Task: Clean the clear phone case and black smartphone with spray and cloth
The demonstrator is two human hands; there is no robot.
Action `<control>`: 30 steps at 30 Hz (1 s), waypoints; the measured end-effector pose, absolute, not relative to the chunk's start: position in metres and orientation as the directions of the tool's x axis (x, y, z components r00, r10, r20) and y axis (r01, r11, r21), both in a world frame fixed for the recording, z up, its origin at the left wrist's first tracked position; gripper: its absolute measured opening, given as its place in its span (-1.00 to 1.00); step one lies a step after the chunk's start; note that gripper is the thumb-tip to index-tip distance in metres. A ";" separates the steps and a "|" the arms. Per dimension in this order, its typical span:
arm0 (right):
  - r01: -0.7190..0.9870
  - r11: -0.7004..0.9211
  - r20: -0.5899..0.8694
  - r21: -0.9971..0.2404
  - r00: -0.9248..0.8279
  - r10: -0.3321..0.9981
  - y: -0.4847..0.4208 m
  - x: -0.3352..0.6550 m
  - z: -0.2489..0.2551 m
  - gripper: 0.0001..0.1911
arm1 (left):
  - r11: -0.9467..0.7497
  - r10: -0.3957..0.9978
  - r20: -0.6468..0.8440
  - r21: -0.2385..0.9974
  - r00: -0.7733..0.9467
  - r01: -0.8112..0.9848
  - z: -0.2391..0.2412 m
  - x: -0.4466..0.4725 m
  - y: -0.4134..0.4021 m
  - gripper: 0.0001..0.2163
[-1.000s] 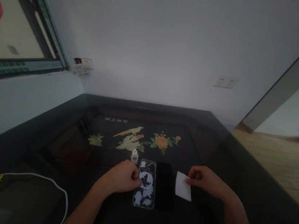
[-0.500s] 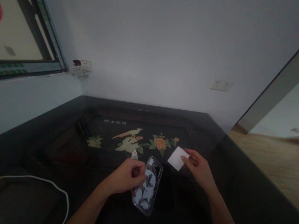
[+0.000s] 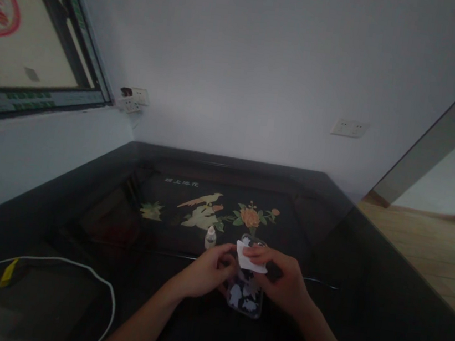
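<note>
My left hand [image 3: 212, 270] is closed on the left edge of a clear phone case [image 3: 244, 301] printed with pale shapes, held above the dark table. The case's upper part is partly covered by a folded white wipe or tissue [image 3: 250, 258]. My right hand [image 3: 281, 275] pinches this white piece and presses it against the face of the case. Just beyond my left hand stands a small clear bottle [image 3: 210, 238] with a white cap, upright on the table.
The glossy black table [image 3: 142, 305] bears a bird-and-flower picture [image 3: 205, 212]. A white cable [image 3: 73, 263] with a yellow tag [image 3: 8, 272] curves across the left front. Behind are a wall with sockets [image 3: 349, 128] and a window [image 3: 41, 23] at the left.
My right hand has moved left and brought the white piece onto the phone case. The case has shifted slightly right and turned more upright in my left hand. The view has shifted a little.
</note>
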State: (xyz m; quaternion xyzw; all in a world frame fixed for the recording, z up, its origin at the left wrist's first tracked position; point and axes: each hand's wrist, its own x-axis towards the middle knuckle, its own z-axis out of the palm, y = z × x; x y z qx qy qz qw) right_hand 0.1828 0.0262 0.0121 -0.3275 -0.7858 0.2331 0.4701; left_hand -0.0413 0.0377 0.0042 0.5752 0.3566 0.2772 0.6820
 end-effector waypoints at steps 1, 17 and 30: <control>0.277 0.660 0.559 -0.698 -0.365 0.744 0.024 0.183 0.013 -0.85 | 0.193 0.782 -0.171 0.981 0.600 0.028 0.004 -0.041 0.038 -0.64; 0.022 0.084 0.077 -0.996 -0.232 0.970 0.027 0.196 0.019 -0.73 | 0.299 0.806 -0.247 0.954 0.537 -0.011 0.002 -0.040 0.039 -0.71; 0.260 0.514 0.471 -0.818 -0.210 0.857 0.033 0.187 0.008 -0.81 | 0.295 0.812 -0.235 0.955 0.534 -0.028 0.004 -0.042 0.040 -0.70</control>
